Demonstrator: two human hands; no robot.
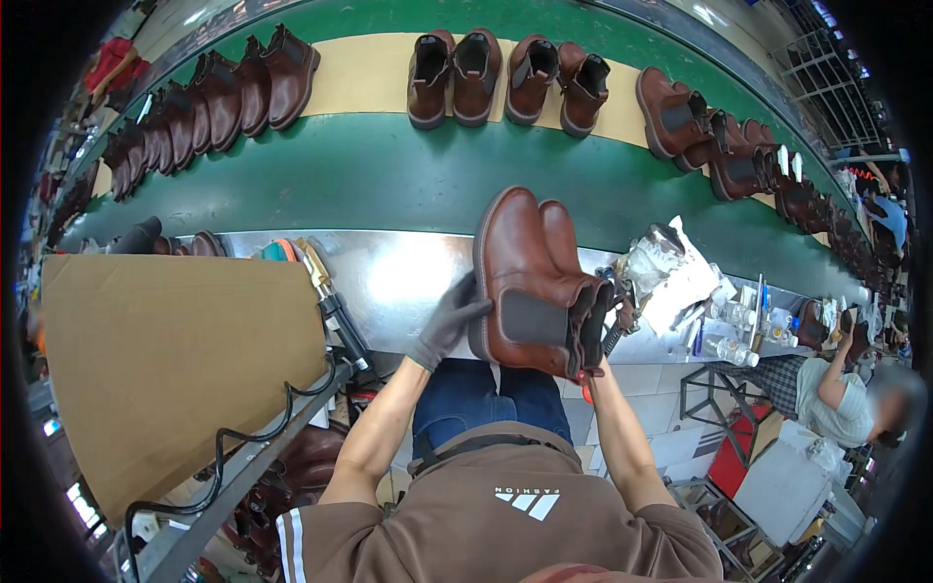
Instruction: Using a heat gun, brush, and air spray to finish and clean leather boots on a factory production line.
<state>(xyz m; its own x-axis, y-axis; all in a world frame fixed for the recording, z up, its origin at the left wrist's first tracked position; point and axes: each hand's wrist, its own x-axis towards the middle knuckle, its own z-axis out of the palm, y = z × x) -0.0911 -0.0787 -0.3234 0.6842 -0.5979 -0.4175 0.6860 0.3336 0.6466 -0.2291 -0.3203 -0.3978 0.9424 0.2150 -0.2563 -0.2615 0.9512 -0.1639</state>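
Note:
A pair of brown leather ankle boots [525,257] with dark elastic side panels is held over the bench's near edge, toes pointing away from me. My left hand [442,325], in a grey glove, is at the left boot's sole edge. Its thumb lies on the near side, and its fingertips go out of sight behind the boot. My right forearm [620,428] runs up to the boot shafts, where the boots cover most of that hand. The boots seem to hang from its grip. A small red item [586,392] shows below the shafts.
Several more brown boots [476,78] stand along the green conveyor [369,175]. Left are a cardboard sheet [185,360], a black-handled tool [340,321] and a cable [219,466]. Plastic bottles [729,348] and crumpled white wrapping [671,277] lie right. A co-worker [836,398] sits far right.

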